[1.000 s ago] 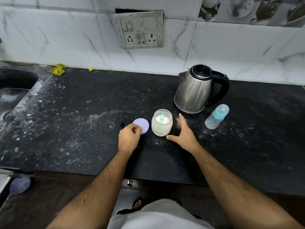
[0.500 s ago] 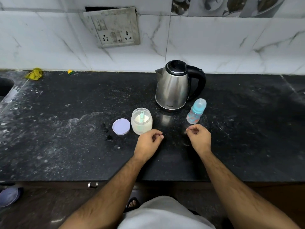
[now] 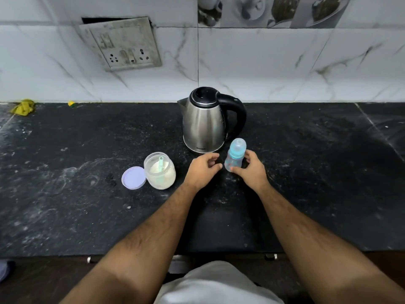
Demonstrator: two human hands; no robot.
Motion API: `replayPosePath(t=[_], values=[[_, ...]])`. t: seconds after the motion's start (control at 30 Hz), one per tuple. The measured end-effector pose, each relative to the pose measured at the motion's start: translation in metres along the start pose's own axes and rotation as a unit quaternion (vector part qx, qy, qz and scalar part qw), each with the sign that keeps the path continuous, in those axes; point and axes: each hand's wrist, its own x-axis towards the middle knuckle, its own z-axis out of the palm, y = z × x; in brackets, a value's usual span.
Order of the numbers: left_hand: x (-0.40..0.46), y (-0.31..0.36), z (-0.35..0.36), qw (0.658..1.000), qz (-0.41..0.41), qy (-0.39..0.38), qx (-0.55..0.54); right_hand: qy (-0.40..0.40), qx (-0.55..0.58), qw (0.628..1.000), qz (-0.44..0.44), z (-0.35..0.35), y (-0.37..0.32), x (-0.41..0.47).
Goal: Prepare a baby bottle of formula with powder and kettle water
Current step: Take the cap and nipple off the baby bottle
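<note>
Near the middle of the worktop (image 3: 65, 216) our right hand (image 3: 252, 174) grips the bottle (image 3: 234, 157), thumb on its near side and fingers curled round its far side. It stands upright on the dark stone, its blue capped top pointing away from us. Our left hand (image 3: 202, 172) hovers just beside the bottle, fingers loosely curled and holding nothing; whether a fingertip touches the bottle's base we cannot tell.

Just behind both hands stands the kettle (image 3: 203, 126), steel with a black lid and a black handle that faces right. Left of our left hand sits the jar (image 3: 160, 171), open, with pale powder inside and a green scoop (image 3: 160, 165) leaning in it. Its lid (image 3: 133, 178), lilac, lies flat on the worktop, touching the jar's left side.

Further out, a yellow rag (image 3: 23, 107) lies at the far left, against the wall, and a socket plate (image 3: 122, 43) hangs askew on the marble tiles above.
</note>
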Motion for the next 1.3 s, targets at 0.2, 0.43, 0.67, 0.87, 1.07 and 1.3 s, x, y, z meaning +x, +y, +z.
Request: replayPosePath(t=[0.2,0.43,0.67,0.87,1.07,1.3], values=[[0.021,0.025,0.008,0.998,0.023,-0.042,-0.051,-0.026,0.025,0.999,-0.029,0.001,0.0,0.006],[0.022,0.042,0.008,0.99,0.046,-0.089,-0.099,-0.071,0.054,0.996,-0.015,-0.005,0.006,-0.012],[0.011,0.046,0.005,0.976,0.042,-0.143,-0.157,-0.134,0.134,0.981,-0.033,-0.014,0.008,-0.036],[0.006,0.05,0.012,0.98,0.062,-0.111,-0.152,-0.108,0.139,0.983,-0.05,-0.02,0.003,-0.049],[0.0,0.055,0.026,0.986,0.065,-0.049,-0.146,-0.045,0.112,0.992,-0.048,-0.018,0.002,-0.052],[-0.009,0.065,0.04,0.987,0.055,0.056,-0.141,0.034,0.071,0.996,-0.048,-0.014,-0.007,-0.063]])
